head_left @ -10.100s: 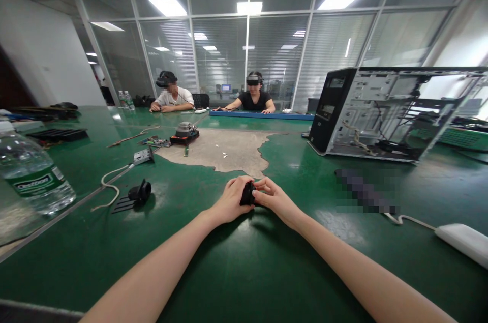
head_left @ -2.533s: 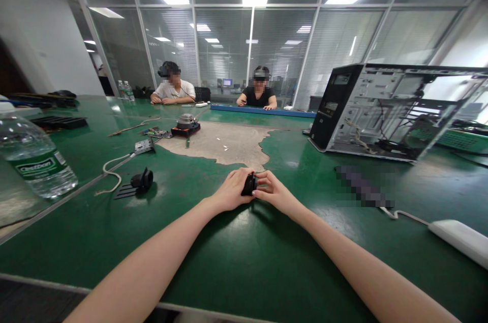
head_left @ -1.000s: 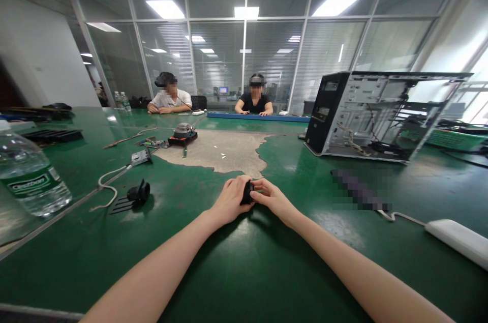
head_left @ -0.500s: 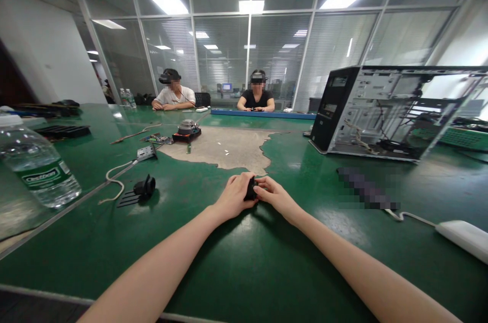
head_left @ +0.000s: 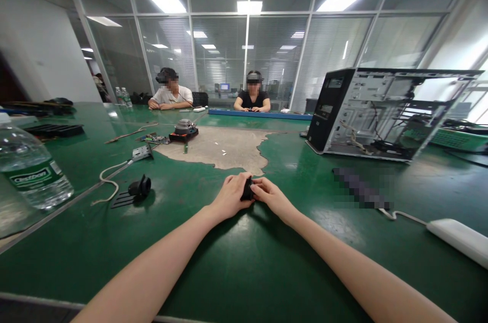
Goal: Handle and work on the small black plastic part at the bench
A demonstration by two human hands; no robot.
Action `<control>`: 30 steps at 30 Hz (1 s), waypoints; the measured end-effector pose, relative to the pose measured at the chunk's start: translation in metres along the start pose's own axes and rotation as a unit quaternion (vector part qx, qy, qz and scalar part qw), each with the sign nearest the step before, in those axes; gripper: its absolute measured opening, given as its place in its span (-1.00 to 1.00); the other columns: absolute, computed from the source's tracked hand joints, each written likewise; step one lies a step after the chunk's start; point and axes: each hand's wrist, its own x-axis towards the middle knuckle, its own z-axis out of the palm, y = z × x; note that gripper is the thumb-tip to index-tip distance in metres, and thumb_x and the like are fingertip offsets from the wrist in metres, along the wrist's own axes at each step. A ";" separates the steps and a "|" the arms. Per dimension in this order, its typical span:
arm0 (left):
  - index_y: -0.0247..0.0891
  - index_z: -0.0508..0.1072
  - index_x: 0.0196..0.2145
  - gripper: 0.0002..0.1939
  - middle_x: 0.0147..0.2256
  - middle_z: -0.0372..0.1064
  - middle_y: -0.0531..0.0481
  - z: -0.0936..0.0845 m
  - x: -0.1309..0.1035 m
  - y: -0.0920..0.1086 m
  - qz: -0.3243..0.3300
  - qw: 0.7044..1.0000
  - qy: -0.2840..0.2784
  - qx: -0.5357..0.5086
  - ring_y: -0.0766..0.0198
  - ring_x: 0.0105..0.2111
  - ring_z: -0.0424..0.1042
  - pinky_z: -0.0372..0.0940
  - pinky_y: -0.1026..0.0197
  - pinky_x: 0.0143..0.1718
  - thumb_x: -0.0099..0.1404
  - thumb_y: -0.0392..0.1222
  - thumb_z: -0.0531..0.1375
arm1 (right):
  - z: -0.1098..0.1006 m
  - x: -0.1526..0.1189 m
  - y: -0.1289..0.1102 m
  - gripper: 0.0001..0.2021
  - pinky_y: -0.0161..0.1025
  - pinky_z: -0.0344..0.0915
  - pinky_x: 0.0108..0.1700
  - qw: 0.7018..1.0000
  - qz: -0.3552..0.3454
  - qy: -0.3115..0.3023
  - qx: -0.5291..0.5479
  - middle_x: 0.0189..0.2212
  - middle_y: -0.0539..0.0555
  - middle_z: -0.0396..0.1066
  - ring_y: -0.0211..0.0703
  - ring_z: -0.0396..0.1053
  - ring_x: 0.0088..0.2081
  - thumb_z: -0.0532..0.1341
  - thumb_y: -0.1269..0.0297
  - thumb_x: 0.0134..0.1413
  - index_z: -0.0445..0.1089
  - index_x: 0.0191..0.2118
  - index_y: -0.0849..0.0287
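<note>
Both of my hands meet around a small black part [head_left: 247, 189] just above the green table [head_left: 244, 262]. My left hand [head_left: 231, 195] wraps it from the left side, covering much of it. From the right, the fingertips of my right hand [head_left: 271, 197] pinch its edge. The part's exact kind is hidden by my fingers. To the left on the table lies a black plastic piece [head_left: 140, 187] with a round end and long thin prongs. Beyond my hands is a torn, beige patch [head_left: 217, 142] of the tabletop with small white scraps on it.
An open computer case [head_left: 331, 109] stands at the right. Near it lie a blurred dark device [head_left: 360, 188] and a white power strip [head_left: 457, 239]. A water bottle [head_left: 36, 175], a metal bracket [head_left: 142, 152] and a dark component [head_left: 183, 131] are leftward. Two people sit across the table.
The whole view has shifted slightly, so things appear a little further left. My hands keep the same hold on the black part.
</note>
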 end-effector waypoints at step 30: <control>-0.15 0.00 -0.02 -0.44 -0.09 0.16 -0.05 -0.001 0.001 0.003 0.010 1.000 -0.004 0.001 0.17 -0.04 0.17 -0.02 0.05 0.01 0.05 -0.20 0.17 | -0.001 -0.003 -0.002 -0.71 -0.21 0.27 -0.25 1.000 0.013 -0.007 0.021 -0.34 0.03 0.32 -0.25 0.31 -0.33 0.18 0.13 -0.13 0.23 -0.26 0.14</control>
